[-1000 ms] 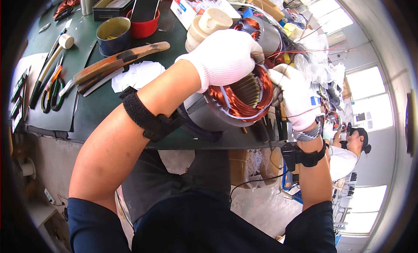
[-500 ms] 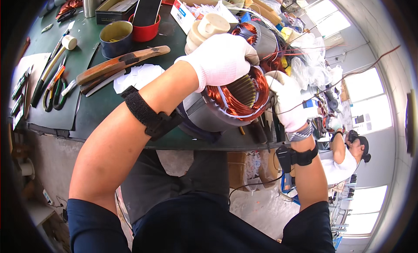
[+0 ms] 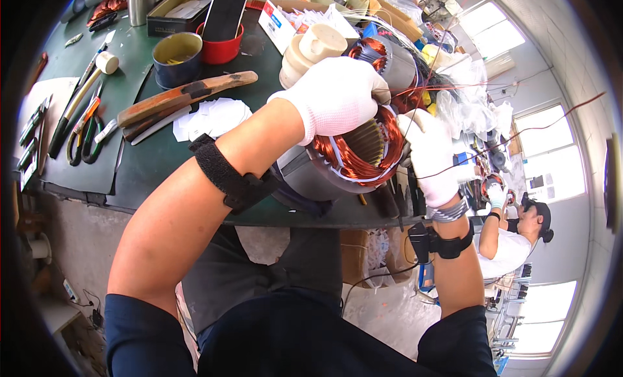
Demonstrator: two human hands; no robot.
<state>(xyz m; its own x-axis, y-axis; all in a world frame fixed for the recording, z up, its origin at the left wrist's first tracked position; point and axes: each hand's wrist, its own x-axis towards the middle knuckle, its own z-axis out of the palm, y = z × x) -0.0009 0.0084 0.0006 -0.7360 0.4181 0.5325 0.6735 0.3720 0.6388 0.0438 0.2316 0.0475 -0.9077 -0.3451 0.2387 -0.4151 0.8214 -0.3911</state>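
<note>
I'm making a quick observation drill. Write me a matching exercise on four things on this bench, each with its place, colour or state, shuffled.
Things:
1. phone
2. mallet
3. stator
4. paper

Descriptions:
A. pale-headed, left of the blue pot
B. white, near the wooden tool
C. tilted up at the red cup
D. copper-coiled, at the left hand and right hand

Right pairs: 1-C; 2-A; 3-D; 4-B

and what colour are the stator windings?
Coppery orange-red; the windings show best in the head view.
</note>
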